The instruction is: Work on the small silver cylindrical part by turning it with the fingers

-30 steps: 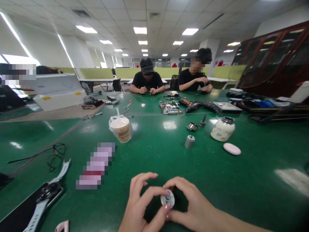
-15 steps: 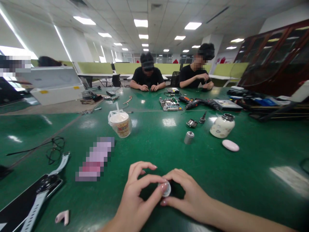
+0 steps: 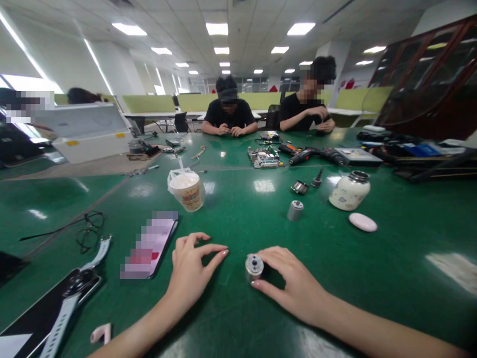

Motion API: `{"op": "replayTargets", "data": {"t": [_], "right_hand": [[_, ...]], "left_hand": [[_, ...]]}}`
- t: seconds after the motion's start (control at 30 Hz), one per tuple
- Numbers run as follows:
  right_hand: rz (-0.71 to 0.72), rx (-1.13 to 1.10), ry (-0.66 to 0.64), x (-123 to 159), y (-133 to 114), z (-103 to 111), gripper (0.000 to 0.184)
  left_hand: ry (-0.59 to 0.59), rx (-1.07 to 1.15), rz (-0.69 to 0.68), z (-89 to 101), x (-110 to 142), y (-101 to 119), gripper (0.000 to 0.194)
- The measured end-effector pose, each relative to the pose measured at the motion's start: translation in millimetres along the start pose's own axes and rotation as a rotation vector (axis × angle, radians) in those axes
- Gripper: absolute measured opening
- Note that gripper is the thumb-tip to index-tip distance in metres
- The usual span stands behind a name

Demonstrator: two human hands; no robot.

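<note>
My right hand (image 3: 292, 281) grips a small silver motor (image 3: 254, 268) between thumb and fingers. The motor stands upright on the green table, its round end with a dark central hole facing up. To the left of it, apart from the motor, my left hand (image 3: 194, 266) has thumb and index fingertips pinched together, the other fingers curled loosely. Whatever may be in that pinch is too small to make out. A second silver cylinder (image 3: 295, 211), much like the first, stands farther back, near a metal housing piece (image 3: 300, 187) and a small dark geared part (image 3: 317, 178).
On the left lie a phone (image 3: 151, 246), glasses (image 3: 89, 231), a watch (image 3: 80, 281) and an earbud (image 3: 101, 333). A bagged cup (image 3: 188, 191), circuit board (image 3: 265, 157), power drills (image 3: 311, 155), jar (image 3: 350, 191) and pink oval case (image 3: 362, 222) are beyond my hands. Two people sit opposite.
My left hand has left the motor, moving left and away from me with its fingertips together. The motor's top is now uncovered, and my right hand still holds it.
</note>
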State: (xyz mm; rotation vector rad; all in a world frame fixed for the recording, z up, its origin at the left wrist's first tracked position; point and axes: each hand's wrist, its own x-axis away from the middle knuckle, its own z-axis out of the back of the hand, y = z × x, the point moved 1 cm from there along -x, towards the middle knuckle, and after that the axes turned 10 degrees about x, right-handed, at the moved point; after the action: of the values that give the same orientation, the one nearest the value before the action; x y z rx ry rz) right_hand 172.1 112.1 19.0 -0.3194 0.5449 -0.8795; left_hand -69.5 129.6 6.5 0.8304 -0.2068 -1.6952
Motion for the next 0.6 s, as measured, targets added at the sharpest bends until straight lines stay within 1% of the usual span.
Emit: {"op": "replayTargets", "data": {"t": [0.13,0.23,0.33,0.47,0.53,0.6], "right_hand": [[0.008,-0.002,-0.002,1,0,0,0.032],[0.006,0.002,-0.003,1,0,0,0.031],[0.015,0.001,0.003,0,-1,0,0.03],[0.036,-0.005,0.019,0,-1,-1,0.027],[0.038,-0.003,0.021,1,-1,-1,0.027],[0.039,-0.001,0.017,1,-1,-2,0.027]], "left_hand": [[0.018,-0.032,-0.033,0.4,1,-1,0.015],[0.036,0.008,-0.051,2.3,0,5,0.012],[0.063,0.155,-0.114,6.7,-2,22,0.012],[0.018,0.332,-0.197,10.9,2,50,0.016],[-0.01,0.373,-0.208,10.3,4,58,0.018],[-0.029,0.392,-0.207,8.2,7,61,0.02]]}}
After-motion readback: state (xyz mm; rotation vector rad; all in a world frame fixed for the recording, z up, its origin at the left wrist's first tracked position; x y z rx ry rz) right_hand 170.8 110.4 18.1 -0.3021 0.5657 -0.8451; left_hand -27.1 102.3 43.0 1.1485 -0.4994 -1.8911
